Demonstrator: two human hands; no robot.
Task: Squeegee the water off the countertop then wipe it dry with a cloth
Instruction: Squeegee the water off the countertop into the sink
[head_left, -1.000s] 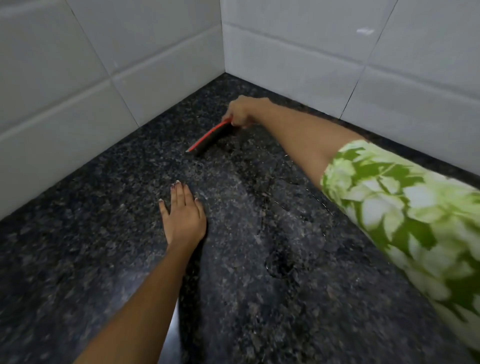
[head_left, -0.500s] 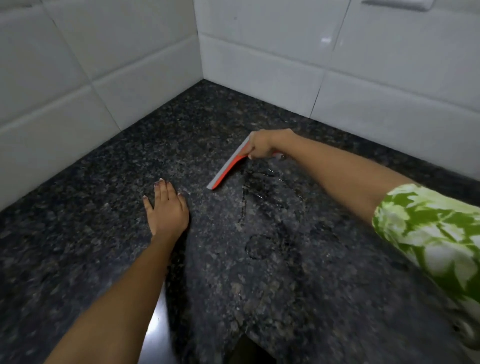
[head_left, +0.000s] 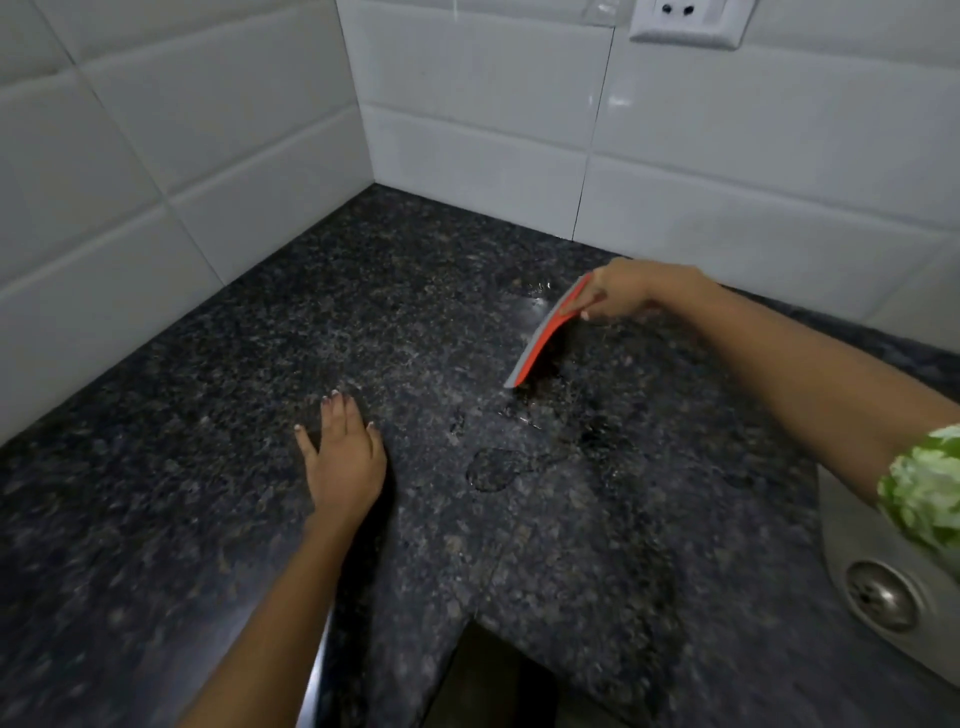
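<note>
A dark speckled granite countertop (head_left: 218, 467) fills the corner between two tiled walls. My right hand (head_left: 628, 291) grips one end of an orange squeegee (head_left: 545, 335) with a grey blade, whose edge rests on the stone. Water patches (head_left: 498, 467) and streaks lie in front of and below the blade, and another wet patch (head_left: 530, 288) shines behind it. My left hand (head_left: 345, 457) lies flat on the counter to the left, fingers together, holding nothing. No cloth is in view.
White tiled walls (head_left: 467, 130) meet at the far corner. A wall socket (head_left: 685, 21) sits at the top right. A steel sink (head_left: 852, 525) with its drain (head_left: 883, 595) is at the right edge. The counter's front edge has a notch (head_left: 493, 670) at the bottom.
My right hand has drawn the squeegee from the far corner toward the right and nearer, leaving streaks of water. The left hand has stayed flat on the counter.
</note>
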